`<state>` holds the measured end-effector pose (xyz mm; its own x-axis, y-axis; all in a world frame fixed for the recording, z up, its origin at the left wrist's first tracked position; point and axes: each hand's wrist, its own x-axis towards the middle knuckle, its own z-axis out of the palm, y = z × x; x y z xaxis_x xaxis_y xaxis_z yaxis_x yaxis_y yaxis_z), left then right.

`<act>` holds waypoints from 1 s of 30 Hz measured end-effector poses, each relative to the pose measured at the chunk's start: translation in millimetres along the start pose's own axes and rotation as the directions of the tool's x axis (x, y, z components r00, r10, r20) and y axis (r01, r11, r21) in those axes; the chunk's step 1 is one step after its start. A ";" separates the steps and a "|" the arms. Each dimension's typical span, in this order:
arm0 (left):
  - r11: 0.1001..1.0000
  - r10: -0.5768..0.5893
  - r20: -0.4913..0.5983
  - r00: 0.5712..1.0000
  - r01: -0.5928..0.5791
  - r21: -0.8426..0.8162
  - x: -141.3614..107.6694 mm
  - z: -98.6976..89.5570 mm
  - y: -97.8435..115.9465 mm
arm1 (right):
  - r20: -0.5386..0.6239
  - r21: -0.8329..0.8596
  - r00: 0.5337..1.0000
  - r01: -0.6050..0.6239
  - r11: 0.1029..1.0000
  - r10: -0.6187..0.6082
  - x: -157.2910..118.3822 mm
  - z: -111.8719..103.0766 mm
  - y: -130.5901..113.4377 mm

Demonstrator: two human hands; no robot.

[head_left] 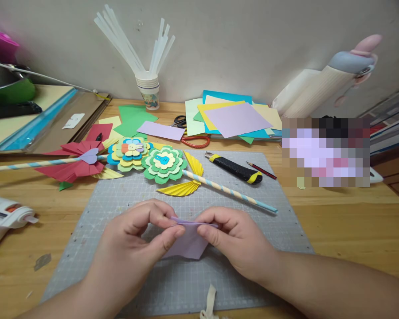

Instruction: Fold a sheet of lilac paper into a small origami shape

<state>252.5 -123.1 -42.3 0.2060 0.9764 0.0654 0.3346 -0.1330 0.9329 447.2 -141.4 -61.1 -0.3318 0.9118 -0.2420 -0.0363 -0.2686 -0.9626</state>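
Head view: L hand (131, 239) & R hand (237, 239) each have thumb + index in a narrow pinch on the lilac sheet (190, 248), which is btwn them, over the mat (173, 288). Its top edge looks doubled over; the lower part spreads below the thumbs. Can't tell if it touches the mat. Other fingers curl in, prob. just bracing.

Step in hand: looks like folding the sheet, crease not yet flat afaict. Next move prob. calls for lining up edges, then running thumbs outward along the fold w/ even pressure.

Counts: 1 sheet in hands, + 1 lilac strip (161, 131) & 1 lilac square (237, 119) on the pile (226, 95); 2 flowers (149, 170); 2 striped sticks (232, 191), 1 w/ yellow wings (177, 189), 1 w/ red wings (61, 174); 1 cutter (234, 168); 1 pencil (261, 169); 1 glue gun (5, 221); 1 cloth strip (212, 294), near edge. White rods (121, 42) in cups (152, 99): too bunched to count.
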 end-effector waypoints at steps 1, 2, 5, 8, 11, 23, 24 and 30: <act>1.000 -0.011 -0.002 1.000 0.011 -0.015 -0.1 0.2 -0.4 | -0.004 -0.028 1.000 0.015 0.999 -0.015 -0.6 -0.2 -0.5; 0.999 -0.024 0.001 1.000 0.024 -0.035 0.0 0.4 -1.0 | -0.009 -0.057 1.000 0.027 0.998 -0.027 -1.1 -0.3 -1.1; 0.996 -0.048 0.027 0.998 0.050 -0.077 0.5 0.4 -2.2 | -0.014 -0.109 0.999 0.047 0.993 -0.049 -2.0 -0.4 -2.4; 0.995 -0.051 0.038 0.998 0.054 -0.090 0.8 0.4 -2.2 | -0.015 -0.094 0.998 0.054 0.994 -0.056 -3.0 0.5 -0.7; 0.997 -0.030 0.039 0.999 0.033 -0.073 -0.3 0.6 -1.3 | -0.040 -0.010 0.996 0.083 0.997 -0.083 -4.5 1.1 3.1; 0.998 0.059 0.044 0.997 -0.060 0.011 -4.3 0.2 0.6 | 0.010 -0.077 0.974 0.227 0.971 -0.227 -6.7 1.1 0.0; 0.998 0.061 0.042 0.997 -0.061 0.011 -4.0 0.4 0.3 | 0.010 -0.115 0.970 0.241 0.964 -0.242 -6.8 0.9 0.9; 0.995 0.096 0.063 0.993 -0.098 0.023 -2.6 -2.3 2.7 | 0.006 -0.175 0.968 0.248 0.953 -0.251 -6.1 0.5 8.3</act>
<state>250.7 -125.6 -39.1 0.2952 0.9462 0.1323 0.3335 -0.2318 0.9138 448.4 -149.3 -67.5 -0.3174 0.9483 0.0082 0.0478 0.0247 -0.9986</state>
